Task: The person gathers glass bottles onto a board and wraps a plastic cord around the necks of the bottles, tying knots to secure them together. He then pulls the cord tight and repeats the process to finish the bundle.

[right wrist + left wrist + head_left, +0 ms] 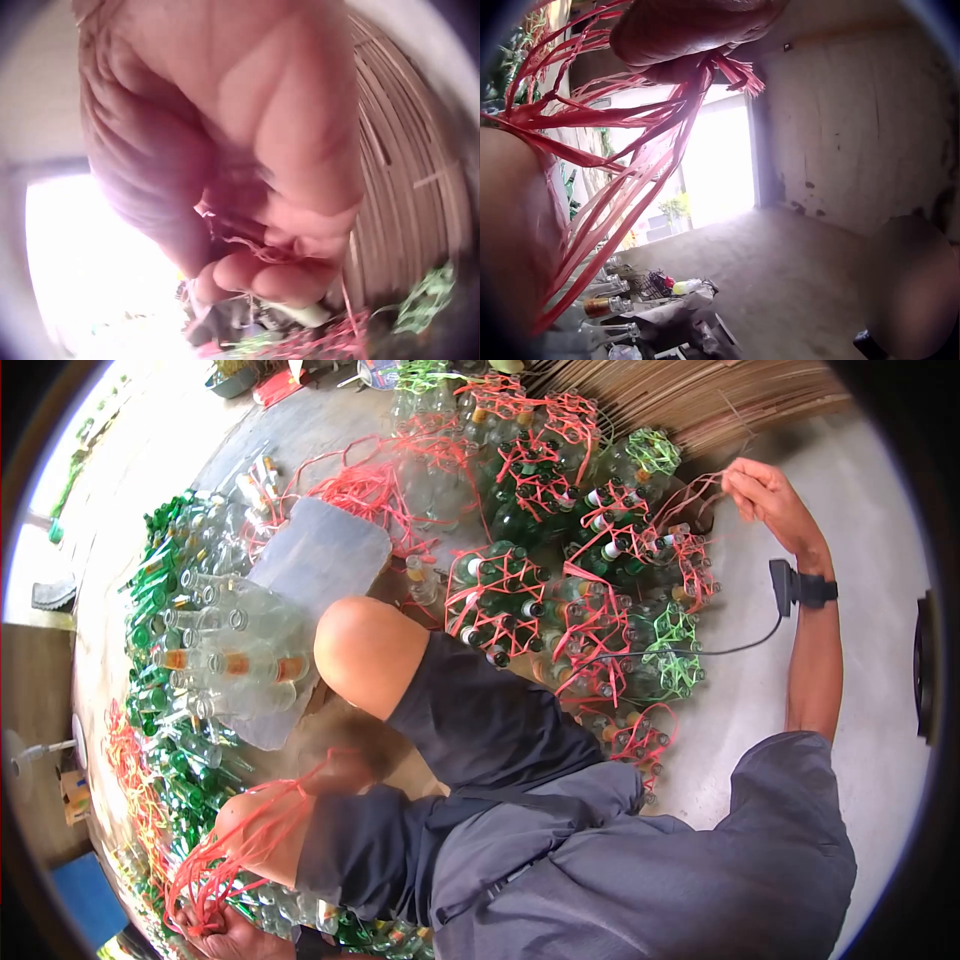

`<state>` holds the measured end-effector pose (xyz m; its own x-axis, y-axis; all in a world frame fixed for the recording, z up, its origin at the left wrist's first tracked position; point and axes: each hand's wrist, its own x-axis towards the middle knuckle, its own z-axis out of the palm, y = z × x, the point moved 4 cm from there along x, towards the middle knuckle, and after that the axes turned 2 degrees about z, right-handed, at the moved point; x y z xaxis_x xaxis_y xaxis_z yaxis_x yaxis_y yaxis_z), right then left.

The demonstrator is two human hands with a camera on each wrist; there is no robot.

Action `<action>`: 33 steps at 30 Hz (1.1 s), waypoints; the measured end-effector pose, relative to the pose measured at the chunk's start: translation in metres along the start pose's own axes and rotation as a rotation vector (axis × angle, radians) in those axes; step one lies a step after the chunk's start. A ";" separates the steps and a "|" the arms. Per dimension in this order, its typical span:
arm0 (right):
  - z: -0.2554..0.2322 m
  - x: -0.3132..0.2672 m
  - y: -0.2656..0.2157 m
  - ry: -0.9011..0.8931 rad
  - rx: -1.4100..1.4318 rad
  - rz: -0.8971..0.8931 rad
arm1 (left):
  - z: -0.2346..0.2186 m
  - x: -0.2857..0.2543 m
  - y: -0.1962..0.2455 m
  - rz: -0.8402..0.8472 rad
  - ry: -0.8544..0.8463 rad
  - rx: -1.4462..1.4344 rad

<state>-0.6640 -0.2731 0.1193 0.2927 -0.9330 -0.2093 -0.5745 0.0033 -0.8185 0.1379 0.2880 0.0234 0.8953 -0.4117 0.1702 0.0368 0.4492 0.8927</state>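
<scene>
My left hand, low at the left in the head view, grips a bunch of red plastic strands that spread over the knee. In the left wrist view the strands run down from the curled fingers, a knotted end poking out. At the upper right, my right hand pinches thin reddish strands beside the netted bottles. The right wrist view shows the curled fingers with thin strands in them.
Green bottles in red netting stand in front. Clear bottles lie left of a grey sheet, with green bottles beyond. Bundled wooden strips lie at the top. A cable trails from the right wrist.
</scene>
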 end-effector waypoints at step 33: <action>-0.184 0.019 0.165 0.599 -0.482 0.538 | 0.124 -0.044 -0.004 -0.022 0.156 0.006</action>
<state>-0.8939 -0.3562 0.0787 -0.4700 -0.8795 -0.0751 -0.8122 0.4642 -0.3534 0.0433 0.2064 0.0640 0.9525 -0.2928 0.0842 0.0549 0.4369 0.8978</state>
